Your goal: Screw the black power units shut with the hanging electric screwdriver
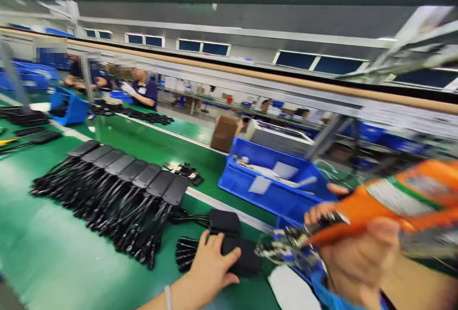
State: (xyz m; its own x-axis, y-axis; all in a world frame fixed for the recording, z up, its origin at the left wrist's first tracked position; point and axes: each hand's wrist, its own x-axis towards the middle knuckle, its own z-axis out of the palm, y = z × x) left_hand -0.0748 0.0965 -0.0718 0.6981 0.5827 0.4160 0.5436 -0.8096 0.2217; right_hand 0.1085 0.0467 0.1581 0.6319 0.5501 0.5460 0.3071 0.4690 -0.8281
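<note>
My left hand (211, 264) rests on a black power adapter (246, 260) lying on the green belt (43, 253), fingers spread over its near end. A second black adapter (224, 222) lies just behind it, with bundled black cables (186, 253) to the left. My right hand (358, 253) grips an orange power tool (393, 200), blurred, whose metal nose (282, 248) points left toward the adapter under my left hand.
A row of several black adapters with coiled cords (118, 191) lies on the belt at left. A blue bin (275, 181) stands behind the tool. Other people (143, 90) work farther up the line beside another blue bin (69, 107). A cardboard box (224, 132) stands beyond.
</note>
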